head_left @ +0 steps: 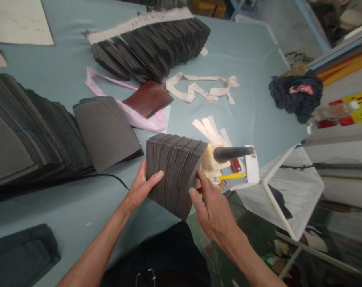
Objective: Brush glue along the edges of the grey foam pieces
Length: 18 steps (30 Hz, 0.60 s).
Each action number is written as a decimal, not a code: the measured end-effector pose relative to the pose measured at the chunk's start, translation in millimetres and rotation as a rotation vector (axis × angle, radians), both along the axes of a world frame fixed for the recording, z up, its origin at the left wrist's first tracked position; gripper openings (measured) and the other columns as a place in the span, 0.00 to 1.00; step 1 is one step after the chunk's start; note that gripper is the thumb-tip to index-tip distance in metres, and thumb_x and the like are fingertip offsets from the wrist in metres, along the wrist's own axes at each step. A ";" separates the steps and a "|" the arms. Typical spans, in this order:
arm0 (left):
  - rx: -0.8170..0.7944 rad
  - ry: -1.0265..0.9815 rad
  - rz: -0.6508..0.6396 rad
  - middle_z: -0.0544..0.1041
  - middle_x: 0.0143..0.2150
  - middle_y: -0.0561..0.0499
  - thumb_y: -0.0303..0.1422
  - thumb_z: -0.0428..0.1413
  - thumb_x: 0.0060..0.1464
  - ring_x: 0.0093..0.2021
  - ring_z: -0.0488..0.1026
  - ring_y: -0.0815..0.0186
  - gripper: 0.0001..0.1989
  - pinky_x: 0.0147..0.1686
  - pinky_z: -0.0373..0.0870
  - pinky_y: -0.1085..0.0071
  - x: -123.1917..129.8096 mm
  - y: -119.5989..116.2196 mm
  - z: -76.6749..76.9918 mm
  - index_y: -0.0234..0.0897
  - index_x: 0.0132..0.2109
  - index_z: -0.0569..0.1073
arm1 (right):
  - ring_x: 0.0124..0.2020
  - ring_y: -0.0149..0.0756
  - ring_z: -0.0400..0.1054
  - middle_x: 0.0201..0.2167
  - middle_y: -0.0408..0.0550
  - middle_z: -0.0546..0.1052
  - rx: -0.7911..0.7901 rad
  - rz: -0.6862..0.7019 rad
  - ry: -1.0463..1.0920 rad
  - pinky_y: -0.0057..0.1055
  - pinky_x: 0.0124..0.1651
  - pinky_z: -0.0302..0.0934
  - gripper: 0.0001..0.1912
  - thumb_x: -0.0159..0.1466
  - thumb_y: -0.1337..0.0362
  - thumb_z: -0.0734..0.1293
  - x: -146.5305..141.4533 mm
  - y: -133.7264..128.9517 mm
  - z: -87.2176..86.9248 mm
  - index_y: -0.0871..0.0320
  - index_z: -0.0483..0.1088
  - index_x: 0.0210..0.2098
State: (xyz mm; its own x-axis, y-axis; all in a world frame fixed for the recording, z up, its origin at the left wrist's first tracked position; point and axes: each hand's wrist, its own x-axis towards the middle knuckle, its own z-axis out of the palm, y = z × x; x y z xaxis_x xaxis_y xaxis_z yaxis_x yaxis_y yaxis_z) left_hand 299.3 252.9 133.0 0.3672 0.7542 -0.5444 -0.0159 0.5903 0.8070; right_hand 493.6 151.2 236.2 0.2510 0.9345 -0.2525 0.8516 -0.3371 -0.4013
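Observation:
My left hand (140, 185) is closed around the left end of a thick stack of dark grey sheet pieces (171, 171), thumb on its near face. At the stack's right end my right hand (212, 209) grips the outer pieces between thumb and fingers; some fingertips are hidden. The stack is held at the table's near edge. Just beyond its right end is a cream block-like object (210, 159) with a black tapered piece (233, 154) sticking out. A yellow-handled brush (233, 176) lies near my right fingers.
More dark grey pieces (43, 123) stand in a long row at left, with loose ones (105, 131) beside it. Behind lie another row (153, 48), brown material (149, 97), a pink strip (151, 122) and white tape (186, 95). A white bin (303, 219) stands right.

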 end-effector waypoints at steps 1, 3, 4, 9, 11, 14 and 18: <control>-0.017 0.003 0.002 0.73 0.67 0.41 0.58 0.70 0.51 0.69 0.68 0.44 0.45 0.73 0.63 0.49 -0.3 3.7 -0.6 0.40 0.67 0.67 | 0.53 0.52 0.80 0.60 0.67 0.79 -0.009 -0.001 -0.028 0.50 0.57 0.73 0.30 0.77 0.54 0.56 0.0 1.8 0.3 0.66 0.61 0.71; -0.062 -0.015 -0.007 0.75 0.66 0.41 0.56 0.69 0.53 0.69 0.69 0.46 0.41 0.73 0.63 0.51 0.6 8.8 -2.1 0.40 0.66 0.70 | 0.50 0.52 0.80 0.57 0.65 0.81 -0.032 -0.014 -0.108 0.48 0.54 0.72 0.28 0.76 0.55 0.57 0.6 5.6 0.5 0.65 0.65 0.68; -0.092 -0.032 -0.014 0.76 0.65 0.41 0.55 0.69 0.54 0.69 0.70 0.46 0.40 0.72 0.64 0.52 1.5 10.2 -3.2 0.40 0.66 0.71 | 0.50 0.52 0.80 0.55 0.63 0.82 -0.046 -0.022 -0.144 0.47 0.53 0.71 0.26 0.76 0.54 0.58 1.2 7.5 0.5 0.63 0.67 0.66; -0.336 -0.132 -0.094 0.81 0.59 0.37 0.57 0.68 0.55 0.61 0.77 0.45 0.37 0.62 0.75 0.53 -0.4 9.5 -12.6 0.38 0.62 0.76 | 0.46 0.50 0.80 0.49 0.54 0.84 -0.145 -0.024 -0.233 0.41 0.47 0.65 0.22 0.71 0.49 0.68 3.8 18.6 3.4 0.57 0.73 0.56; -0.455 -0.169 -0.135 0.83 0.54 0.34 0.60 0.66 0.54 0.55 0.81 0.44 0.37 0.54 0.79 0.53 -6.0 8.9 -16.7 0.34 0.58 0.79 | 0.43 0.49 0.80 0.46 0.52 0.85 -0.198 -0.020 -0.257 0.39 0.45 0.61 0.21 0.71 0.47 0.69 2.6 25.3 7.2 0.56 0.73 0.53; -0.574 -0.209 -0.144 0.84 0.50 0.35 0.62 0.63 0.56 0.51 0.82 0.44 0.36 0.49 0.81 0.55 -16.4 9.4 -21.0 0.33 0.54 0.81 | 0.42 0.52 0.80 0.39 0.49 0.84 -0.301 -0.025 -0.294 0.37 0.40 0.53 0.19 0.71 0.45 0.68 -1.4 37.6 15.0 0.54 0.73 0.48; -0.650 -0.259 -0.117 0.85 0.48 0.37 0.62 0.55 0.63 0.52 0.82 0.46 0.36 0.54 0.79 0.58 -26.6 8.5 -26.6 0.32 0.53 0.82 | 0.42 0.52 0.80 0.35 0.47 0.83 -0.406 -0.034 -0.296 0.36 0.39 0.48 0.19 0.73 0.44 0.66 -6.3 51.7 22.0 0.54 0.71 0.44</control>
